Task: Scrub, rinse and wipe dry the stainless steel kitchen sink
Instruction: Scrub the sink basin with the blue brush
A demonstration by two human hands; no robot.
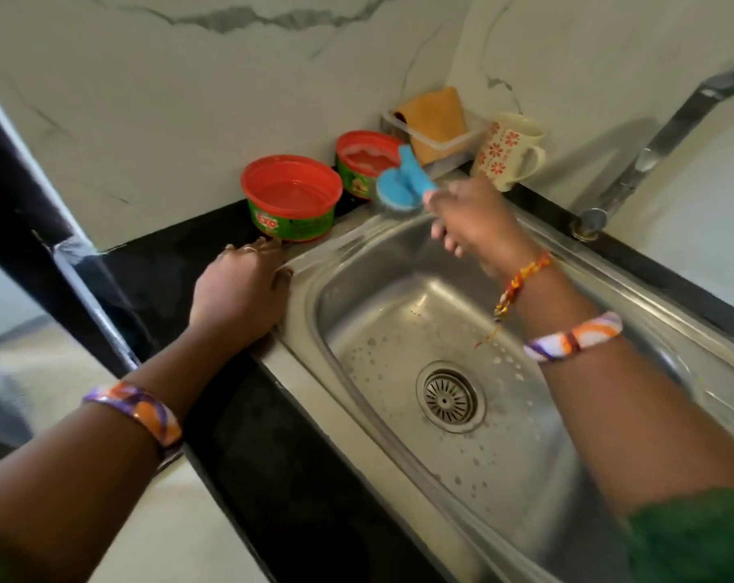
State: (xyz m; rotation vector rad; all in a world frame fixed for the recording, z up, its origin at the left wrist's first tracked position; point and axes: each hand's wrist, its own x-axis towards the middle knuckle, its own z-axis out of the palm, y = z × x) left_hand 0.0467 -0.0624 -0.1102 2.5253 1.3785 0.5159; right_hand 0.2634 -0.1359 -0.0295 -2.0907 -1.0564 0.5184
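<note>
1. Left hand (247,288) lies flat with straight fingers on the black countertop (272,477), right at the sink's left rim, holding nothing. It's pretty much touching the near Exo dish-soap tub (291,199), so one nudge probably shoves that open tub along the counter.
2. The second soap tub (367,162) sits just behind, and the blue scrub brush (403,180) hangs right beside it. A wide swing likely clips it and tips soap into the basin.
3. The stainless steel sink (398,330) fills the middle, with droplets or suds around the drain (450,396). Doesn't look scrubbed yet, I'd say.
4. Right hand (470,216) grips the brush handle over the far left corner. It's blurry, so the grip could be looser than it looks, and a wet handle slips easily.
5. The floral mug (510,151) stands on the far ledge just behind that hand. An elbow lift might knock it in.
6. The tap (668,136) on the far right appears off.
</note>
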